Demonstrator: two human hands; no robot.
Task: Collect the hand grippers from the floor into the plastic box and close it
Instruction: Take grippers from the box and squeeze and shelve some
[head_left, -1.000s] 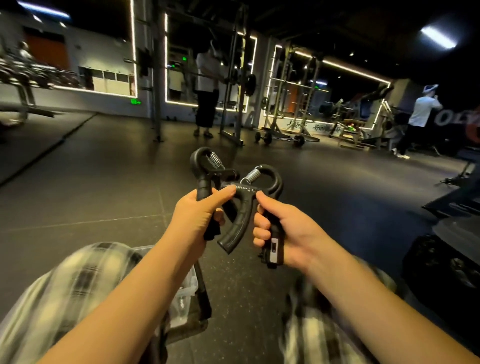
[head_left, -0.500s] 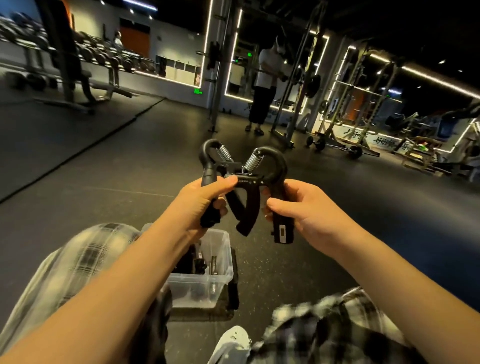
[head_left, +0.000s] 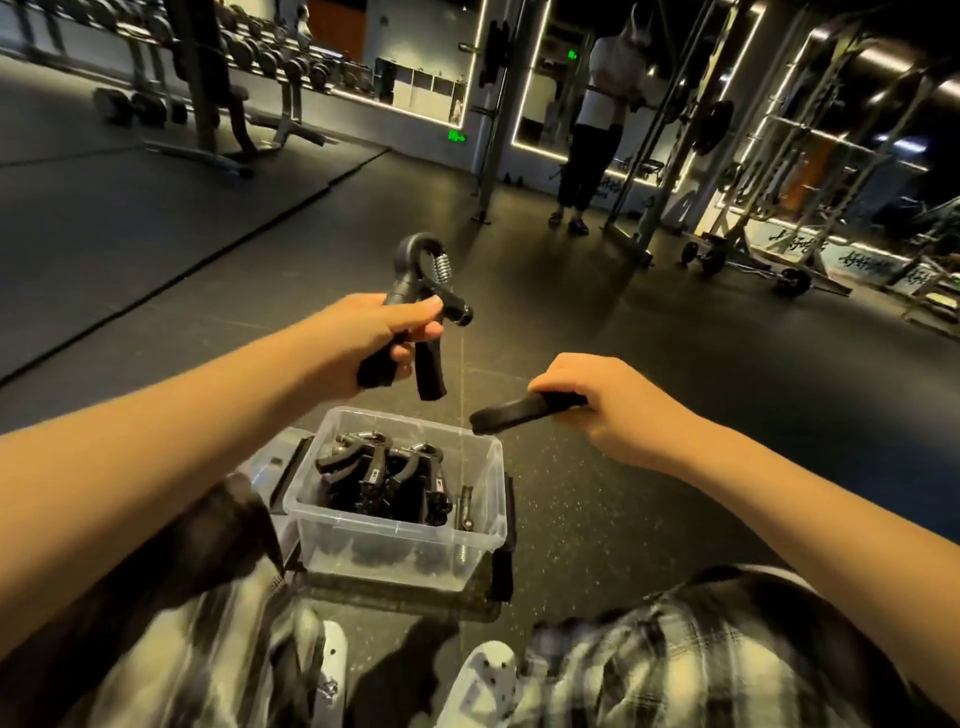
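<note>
Left hand (head_left: 363, 338), right hand (head_left: 602, 400) hold grippers (head_left: 421, 291) near box (head_left: 363, 551); person (head_left: 592, 140) beyond.

one wide-angle view from the person's head, facing forward and down, close above the plastic box (head_left: 395, 524) on the gym floor (head_left: 675, 415), left hand (head_left: 371, 338) and right hand (head_left: 602, 400) stretched out mid-frame, dumbbell rack (head_left: 270, 57) far behind

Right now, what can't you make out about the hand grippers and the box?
All head view:
- Hand gripper in the right hand: one handle shows, the hand hides the rest.
- Pile in the plastic box: dark and tangled, uncountable.
- Flat piece under the box: mostly covered by it; lid or not, unclear.
- Floor beneath the legs: hidden by them.
</note>
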